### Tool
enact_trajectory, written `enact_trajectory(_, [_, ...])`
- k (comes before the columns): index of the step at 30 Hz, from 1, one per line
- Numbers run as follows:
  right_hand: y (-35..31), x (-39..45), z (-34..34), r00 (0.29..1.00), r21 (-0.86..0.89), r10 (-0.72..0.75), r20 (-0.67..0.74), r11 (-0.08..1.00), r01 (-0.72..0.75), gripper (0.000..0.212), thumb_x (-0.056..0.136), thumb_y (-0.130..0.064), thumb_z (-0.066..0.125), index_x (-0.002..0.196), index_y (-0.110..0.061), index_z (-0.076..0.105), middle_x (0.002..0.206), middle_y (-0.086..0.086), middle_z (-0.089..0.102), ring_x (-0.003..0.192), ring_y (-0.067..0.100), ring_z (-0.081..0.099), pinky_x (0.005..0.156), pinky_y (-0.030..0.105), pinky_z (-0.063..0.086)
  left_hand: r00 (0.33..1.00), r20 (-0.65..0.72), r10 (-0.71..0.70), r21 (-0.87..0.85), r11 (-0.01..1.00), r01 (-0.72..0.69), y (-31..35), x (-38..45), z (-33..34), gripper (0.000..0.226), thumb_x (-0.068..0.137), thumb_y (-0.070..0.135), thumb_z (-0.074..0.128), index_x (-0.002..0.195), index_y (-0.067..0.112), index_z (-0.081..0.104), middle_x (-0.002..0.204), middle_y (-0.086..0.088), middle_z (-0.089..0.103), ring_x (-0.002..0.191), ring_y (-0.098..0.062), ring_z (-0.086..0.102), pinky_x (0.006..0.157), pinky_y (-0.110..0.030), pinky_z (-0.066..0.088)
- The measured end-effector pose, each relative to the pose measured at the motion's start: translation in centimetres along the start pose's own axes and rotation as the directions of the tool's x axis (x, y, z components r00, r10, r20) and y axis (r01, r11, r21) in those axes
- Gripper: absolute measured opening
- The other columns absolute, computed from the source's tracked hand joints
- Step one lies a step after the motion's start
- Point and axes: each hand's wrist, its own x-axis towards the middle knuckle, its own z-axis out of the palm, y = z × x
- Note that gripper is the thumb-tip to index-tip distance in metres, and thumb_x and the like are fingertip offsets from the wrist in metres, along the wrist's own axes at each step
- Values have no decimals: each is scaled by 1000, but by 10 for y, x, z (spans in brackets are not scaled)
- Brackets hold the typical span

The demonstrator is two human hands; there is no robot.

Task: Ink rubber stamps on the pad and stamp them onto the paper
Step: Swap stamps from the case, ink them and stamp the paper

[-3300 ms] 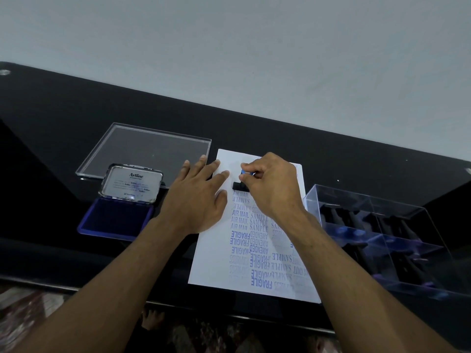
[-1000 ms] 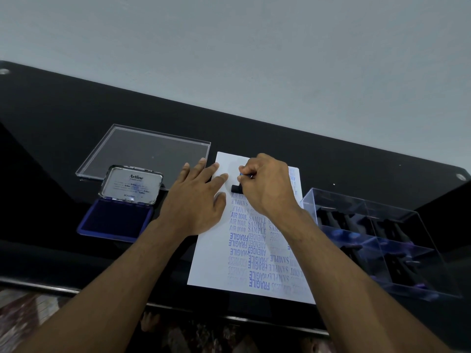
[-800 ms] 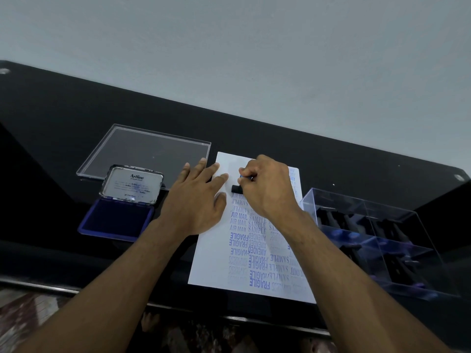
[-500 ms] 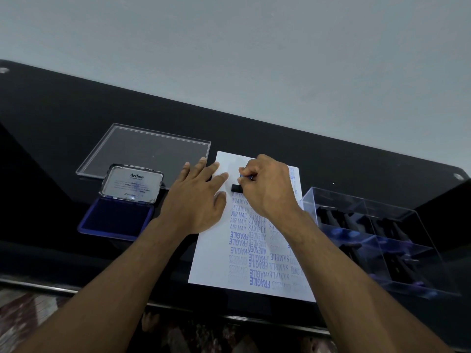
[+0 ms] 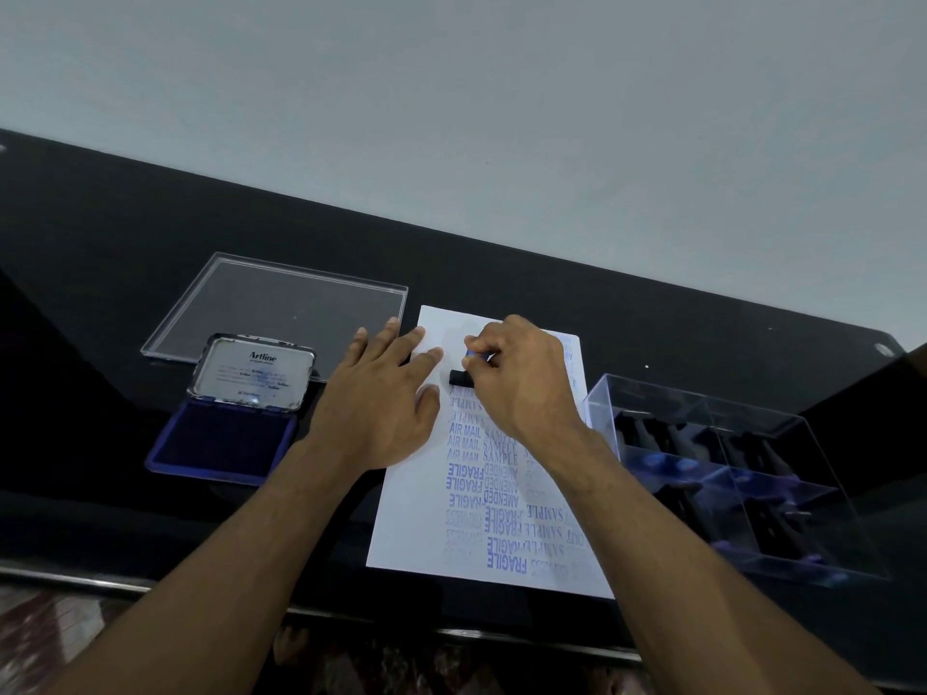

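1. Nearest the viewer, at about 6 o'clock on the black table (image 5: 501, 273), lies the paper (image 5: 416, 534), its lower half crowded with blue prints such as FRAGILE, SAMPLE and AIR MAIL. It is a thin, light sheet that probably slides on the glossy top unless it is pinned.
2. Toward 9 o'clock from the sheet's middle, the left hand (image 5: 376, 408) rests flat with straight fingers, partly on the paper's left edge, holding it down.
3. Farther up the sheet, toward 12 o'clock, the right hand (image 5: 521, 378) pinches the stamp (image 5: 460, 377) with curled fingers; its black base sits on or just above the paper, over the top row of prints.
4. The stamp looks small, rigid and light, with a soft rubber face, so it is best held by the handle from above and pressed squarely.
5. At 9 o'clock sits the open ink pad (image 5: 220, 443); at 3 o'clock, a clear box (image 5: 727, 474) of more stamps.
6. Beyond the pad, at 10 o'clock, lies a clear lid (image 5: 281, 303).
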Motion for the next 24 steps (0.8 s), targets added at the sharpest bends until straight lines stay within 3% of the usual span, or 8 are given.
enact_trajectory(3, [8,-7,2,989,154,40,-141,988,-18,13,87,-21,74,99,-19,76,101,-4,70,82,6,62,84,25,56,1000,0,0,-2,1000,0,0,0,-1,57,95,46,31,143,23,55,155,-6,45,149,-30,31,122,-55,22])
enact_trajectory(5, [14,-10,-2,943,378,200,-266,921,-89,10,84,-18,73,91,-26,74,93,-8,71,79,10,68,73,39,60,1000,7,-5,-4,1000,5,0,0,-1,57,96,46,31,145,24,52,157,-5,43,151,-28,27,123,-54,20])
enact_trajectory(8, [17,-12,-7,867,604,408,-285,779,-169,15,82,-13,67,84,-28,70,84,-7,70,72,19,71,63,47,60,1000,10,-10,-11,1000,10,0,-1,0,58,96,46,30,146,25,51,158,-3,40,152,-26,24,124,-53,18])
enact_trajectory(15, [14,-21,3,810,664,538,-231,696,-274,12,82,-14,58,76,-23,63,75,-4,67,70,26,69,61,49,59,1000,9,-10,-15,1000,10,1,-2,-3,60,95,47,27,146,25,51,158,-4,42,152,-26,26,124,-52,18])
enact_trajectory(24, [19,-23,2,805,656,544,-236,700,-281,13,85,-15,58,75,-23,61,78,-5,66,74,25,69,63,49,60,1000,12,-13,-19,1000,13,1,-2,-3,61,95,49,26,147,26,50,159,-3,40,152,-26,25,124,-51,15])
